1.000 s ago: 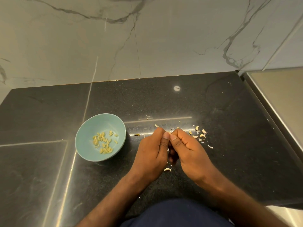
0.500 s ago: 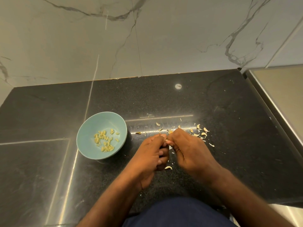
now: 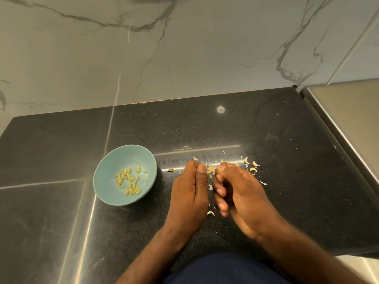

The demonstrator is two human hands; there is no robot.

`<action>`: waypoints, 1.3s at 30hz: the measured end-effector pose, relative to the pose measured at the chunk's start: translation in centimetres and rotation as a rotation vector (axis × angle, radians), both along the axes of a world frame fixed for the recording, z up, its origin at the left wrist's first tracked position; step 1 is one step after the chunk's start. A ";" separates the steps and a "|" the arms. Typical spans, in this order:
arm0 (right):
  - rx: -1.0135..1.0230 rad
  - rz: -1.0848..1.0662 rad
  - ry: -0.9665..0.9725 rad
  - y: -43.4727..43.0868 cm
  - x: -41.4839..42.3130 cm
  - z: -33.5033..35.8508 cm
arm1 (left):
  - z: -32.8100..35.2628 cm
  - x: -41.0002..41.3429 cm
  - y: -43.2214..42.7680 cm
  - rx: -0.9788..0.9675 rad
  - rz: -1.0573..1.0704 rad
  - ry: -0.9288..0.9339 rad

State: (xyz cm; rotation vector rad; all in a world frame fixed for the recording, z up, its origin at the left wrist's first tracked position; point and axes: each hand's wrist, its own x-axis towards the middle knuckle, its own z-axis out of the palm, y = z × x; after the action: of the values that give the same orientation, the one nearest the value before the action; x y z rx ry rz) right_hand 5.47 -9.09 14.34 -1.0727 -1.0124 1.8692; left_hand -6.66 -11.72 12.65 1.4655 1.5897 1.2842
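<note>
Gripping a small seed (image 3: 212, 169) together, left hand (image 3: 189, 193) and right hand (image 3: 244, 193) sit mid-frame, right of the bowl (image 3: 110, 167).

A: Light level?
B: Moderate, warm cast, lit from overhead. Glare streaks cross the black countertop (image 3: 297, 191), brightest just behind the hands and along the seam at left.
A: Shadows?
B: Soft. There is a dark patch at the right foot of the teal bowl (image 3: 114, 160).
A: Sharpness?
B: Centre fair; the seeds (image 3: 129, 181) resolve singly. Fingertips of the left hand (image 3: 190, 193) and right hand (image 3: 242, 193) are slightly smeared, and anything pinched there is unresolvable.
A: Edges?
B: Wide-angle bowing: the marble wall (image 3: 205, 48) joints lean outward and the counter's back edge curves. The forearms go dark and soft at the bottom.
</note>
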 end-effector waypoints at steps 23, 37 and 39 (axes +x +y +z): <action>0.336 -0.013 -0.173 1.1 1.5 -0.8 | 0.7 -0.9 0.0 -0.149 -0.132 -0.167; 0.672 0.046 -0.548 0.7 2.1 -1.2 | 0.7 -1.2 0.0 -0.177 -0.119 -0.133; 0.812 0.083 -0.647 0.7 2.1 -1.5 | 0.6 -1.1 -0.1 -0.167 -0.122 -0.131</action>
State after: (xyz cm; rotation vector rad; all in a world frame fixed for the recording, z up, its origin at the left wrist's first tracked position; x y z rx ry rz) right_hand 7.60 -8.37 12.86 -1.1194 -1.9759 0.9518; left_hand -7.75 -11.77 13.30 1.3264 1.4619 1.1258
